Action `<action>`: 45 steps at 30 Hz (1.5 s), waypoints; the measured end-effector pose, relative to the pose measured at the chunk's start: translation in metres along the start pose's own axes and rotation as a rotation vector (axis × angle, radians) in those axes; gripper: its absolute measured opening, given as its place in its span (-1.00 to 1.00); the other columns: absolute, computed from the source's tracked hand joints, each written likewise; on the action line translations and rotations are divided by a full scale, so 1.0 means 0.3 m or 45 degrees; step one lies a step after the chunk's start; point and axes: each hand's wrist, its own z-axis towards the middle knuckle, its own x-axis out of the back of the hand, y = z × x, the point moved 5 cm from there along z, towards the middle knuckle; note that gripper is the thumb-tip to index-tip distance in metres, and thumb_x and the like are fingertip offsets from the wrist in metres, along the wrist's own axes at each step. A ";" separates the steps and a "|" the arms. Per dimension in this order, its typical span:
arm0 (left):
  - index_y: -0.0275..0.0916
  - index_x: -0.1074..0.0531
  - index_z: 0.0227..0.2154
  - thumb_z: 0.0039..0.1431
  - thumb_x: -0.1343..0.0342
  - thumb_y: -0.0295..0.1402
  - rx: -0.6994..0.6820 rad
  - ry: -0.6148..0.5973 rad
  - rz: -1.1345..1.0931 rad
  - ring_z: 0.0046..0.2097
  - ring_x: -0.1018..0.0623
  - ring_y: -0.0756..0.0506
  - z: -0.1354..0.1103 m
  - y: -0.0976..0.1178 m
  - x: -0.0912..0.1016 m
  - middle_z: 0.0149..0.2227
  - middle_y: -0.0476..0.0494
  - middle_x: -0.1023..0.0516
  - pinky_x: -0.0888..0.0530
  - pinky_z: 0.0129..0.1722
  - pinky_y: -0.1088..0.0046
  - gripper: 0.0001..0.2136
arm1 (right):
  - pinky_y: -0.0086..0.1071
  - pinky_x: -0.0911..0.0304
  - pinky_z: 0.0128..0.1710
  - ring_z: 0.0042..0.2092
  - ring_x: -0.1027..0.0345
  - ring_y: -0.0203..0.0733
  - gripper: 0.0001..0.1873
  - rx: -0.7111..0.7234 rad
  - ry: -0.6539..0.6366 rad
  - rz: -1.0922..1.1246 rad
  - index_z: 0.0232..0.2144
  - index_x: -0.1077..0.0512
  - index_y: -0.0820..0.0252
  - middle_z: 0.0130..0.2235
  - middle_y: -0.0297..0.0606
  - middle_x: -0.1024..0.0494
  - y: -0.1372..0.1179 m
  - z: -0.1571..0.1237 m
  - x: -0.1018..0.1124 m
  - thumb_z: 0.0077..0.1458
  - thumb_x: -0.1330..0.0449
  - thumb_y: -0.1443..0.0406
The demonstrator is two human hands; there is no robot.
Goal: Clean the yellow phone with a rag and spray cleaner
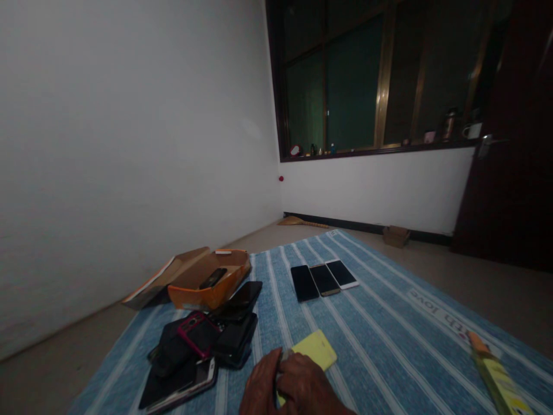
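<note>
Both my hands are at the bottom middle, close together over a blue striped mat (389,323). My left hand (259,385) is curled, with a small pale thing at its fingertips that I cannot make out. My right hand (311,383) is closed on the near edge of a flat yellow cloth (316,347) that lies on the mat. Beyond them, three phones lie side by side: a black phone (304,283), a gold phone (325,280) and a white phone (341,274). A heap of dark phones and cases (203,346) sits to the left of my hands.
An open orange box (203,291) with a dark phone in it stands at the mat's far left, near the white wall. A long yellow packet (496,377) lies at the right edge. A small cardboard box (395,235) and a dark door (510,173) are at the back.
</note>
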 end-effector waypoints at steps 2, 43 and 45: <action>-0.23 -0.41 0.14 0.00 -0.30 -0.30 0.004 -0.003 0.012 0.04 -0.62 -0.29 -0.003 -0.005 -0.002 0.06 -0.30 -0.61 -0.60 0.02 0.25 -0.42 | -0.33 -0.25 -0.31 -0.33 -0.34 -0.13 -0.95 -0.001 -0.009 -0.004 -0.40 -0.43 0.13 -0.37 -0.24 -0.53 0.001 0.001 0.001 0.01 -0.22 0.28; -0.19 -0.51 0.04 -0.05 -0.32 -0.15 0.090 -0.037 -0.031 0.02 -0.62 -0.34 0.014 0.007 0.000 0.03 -0.30 -0.63 -0.60 -0.01 0.18 -0.46 | -0.13 -0.30 0.02 -0.04 -0.40 0.00 -0.75 -0.292 0.165 -0.060 -0.32 -0.46 0.18 -0.14 -0.07 -0.55 0.065 -0.053 0.085 -0.08 -0.11 0.48; -0.20 -0.51 0.05 -0.06 -0.31 -0.19 0.097 -0.052 -0.053 0.03 -0.62 -0.34 0.017 0.012 0.000 0.03 -0.30 -0.63 -0.60 0.00 0.19 -0.46 | -0.16 -0.32 -0.03 -0.10 -0.41 -0.02 -0.77 -0.285 0.121 -0.021 -0.37 -0.45 0.17 -0.19 -0.09 -0.55 0.057 -0.043 0.090 -0.10 -0.10 0.49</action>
